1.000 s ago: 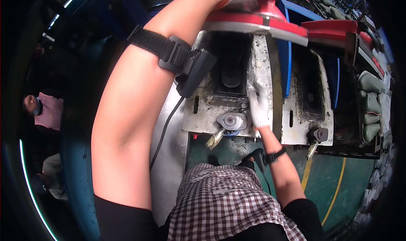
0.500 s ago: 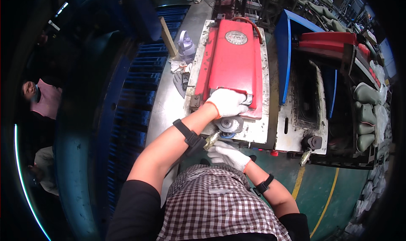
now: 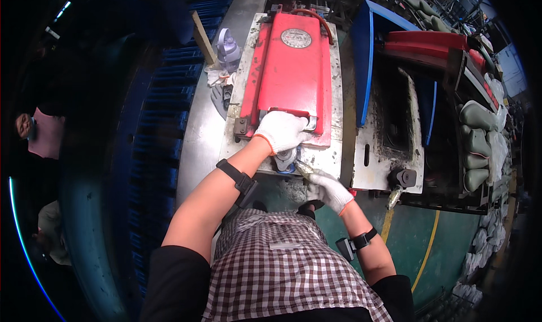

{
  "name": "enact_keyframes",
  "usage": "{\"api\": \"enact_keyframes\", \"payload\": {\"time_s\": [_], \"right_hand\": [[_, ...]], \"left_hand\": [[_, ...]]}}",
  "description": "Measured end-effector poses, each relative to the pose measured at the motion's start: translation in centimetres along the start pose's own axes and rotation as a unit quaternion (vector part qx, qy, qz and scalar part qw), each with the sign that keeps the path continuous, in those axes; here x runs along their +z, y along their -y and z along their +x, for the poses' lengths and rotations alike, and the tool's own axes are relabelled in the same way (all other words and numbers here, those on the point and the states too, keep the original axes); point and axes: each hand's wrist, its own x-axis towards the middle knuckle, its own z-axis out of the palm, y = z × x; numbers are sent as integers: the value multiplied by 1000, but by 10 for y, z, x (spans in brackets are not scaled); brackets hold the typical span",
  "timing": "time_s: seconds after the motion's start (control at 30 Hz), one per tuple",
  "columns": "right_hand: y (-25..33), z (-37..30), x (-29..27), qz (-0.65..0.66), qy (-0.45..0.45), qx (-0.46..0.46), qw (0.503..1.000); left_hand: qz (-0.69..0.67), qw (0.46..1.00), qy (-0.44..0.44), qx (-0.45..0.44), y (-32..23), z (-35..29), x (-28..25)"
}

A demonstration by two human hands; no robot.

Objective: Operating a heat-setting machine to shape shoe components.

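Note:
A red metal lid [image 3: 293, 68] with a round plate on top lies on a worn white mould base [image 3: 333, 152]. My left hand [image 3: 282, 132], in a white knit glove, is closed around the handle bar [image 3: 310, 122] at the lid's near end; its fingers are partly hidden. Below it a grey round latch [image 3: 284, 159] sits at the base's front edge. A tape-wrapped lever [image 3: 304, 168] sticks out from the latch toward the lower right. My gloved right hand [image 3: 331, 191] is closed on the lever's outer end.
To the right, a second mould base [image 3: 361, 172] stands open, with its own latch [image 3: 403, 178] and a blue frame [image 3: 366, 68]. Grey-green moulded pieces [image 3: 474, 152] hang beyond it. On the left metal ledge are a lidded bottle [image 3: 228, 54] and gloves [image 3: 219, 99]. People are at far left.
The lever has swung from pointing lower left to lower right, with my right hand moving right and up to its end. My left hand stays at the lid's handle. The view has shifted.

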Motion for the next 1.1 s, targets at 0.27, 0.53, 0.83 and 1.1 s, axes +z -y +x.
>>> {"api": "enact_keyframes", "payload": {"time_s": [0.27, 0.53, 0.83, 1.1], "right_hand": [[15, -12, -88, -470, -451, -412, 637], [3, 9, -109, -549, -530, -402, 507], [0, 6, -120, -552, -516, -383, 531], [0, 12, -126, -577, -518, -385, 501]], "left_hand": [[8, 1000, -2, 2, -3, 7, 2], [21, 999, -45, -17, -3, -4, -1], [-12, 990, -135, -30, -6, -6, 19], [-6, 989, -140, -40, -2, -9, 24]]}}
